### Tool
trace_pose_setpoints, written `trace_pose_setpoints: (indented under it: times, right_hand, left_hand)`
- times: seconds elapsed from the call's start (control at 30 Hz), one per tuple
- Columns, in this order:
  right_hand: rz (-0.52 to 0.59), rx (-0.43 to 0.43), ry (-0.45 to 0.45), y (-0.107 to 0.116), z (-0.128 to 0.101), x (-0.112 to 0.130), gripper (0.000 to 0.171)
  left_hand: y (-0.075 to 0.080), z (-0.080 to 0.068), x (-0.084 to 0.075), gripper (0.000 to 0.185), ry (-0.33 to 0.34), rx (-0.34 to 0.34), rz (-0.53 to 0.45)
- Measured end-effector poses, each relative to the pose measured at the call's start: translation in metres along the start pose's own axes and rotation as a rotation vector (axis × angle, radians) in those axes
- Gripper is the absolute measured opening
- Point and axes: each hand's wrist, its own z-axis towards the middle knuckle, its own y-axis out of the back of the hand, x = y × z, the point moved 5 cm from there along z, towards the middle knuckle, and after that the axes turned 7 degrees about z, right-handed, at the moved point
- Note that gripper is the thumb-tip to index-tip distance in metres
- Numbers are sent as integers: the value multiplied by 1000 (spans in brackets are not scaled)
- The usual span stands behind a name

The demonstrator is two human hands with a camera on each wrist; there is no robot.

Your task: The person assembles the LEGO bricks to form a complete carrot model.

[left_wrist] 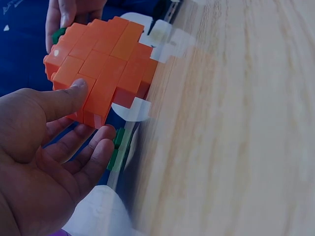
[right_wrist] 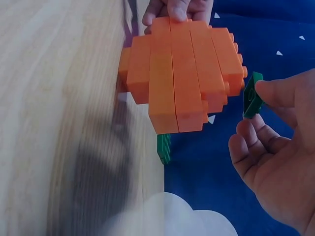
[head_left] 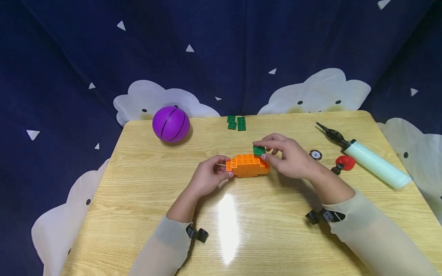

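An orange stepped block of joined toy bricks (head_left: 247,168) stands at mid-table in the head view, its studs facing up. My left hand (head_left: 208,174) pinches its left end, thumb on the near side, as the left wrist view shows from close by. A green toy brick (head_left: 259,150) is pinched between the thumb and fingers of my right hand (head_left: 286,155), over the right part of the orange block. In the right wrist view this green brick (right_wrist: 253,95) is tilted, with a small gap between it and the orange studs (right_wrist: 244,72).
Several green bricks (head_left: 241,124) lie near the table's back edge. A purple ball (head_left: 170,124) sits at the back left. On the right are a hand pump (head_left: 376,163), a red round item (head_left: 345,163) and a black-and-white disc (head_left: 315,155). Behind hangs a dark blue curtain (head_left: 221,57).
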Motion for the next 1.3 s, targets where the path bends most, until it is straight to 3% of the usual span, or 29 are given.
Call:
trace_pose_setpoints:
  times: [0.63,1.3]
  right_hand:
    - [-69,5,87,-7,-12,11,38]
    - [-88,38,82,-10,-9,11,37]
  left_hand:
    - [0,-1,0,40,3,-2,-1]
    - [0,-1,-1,40,2,-14,7]
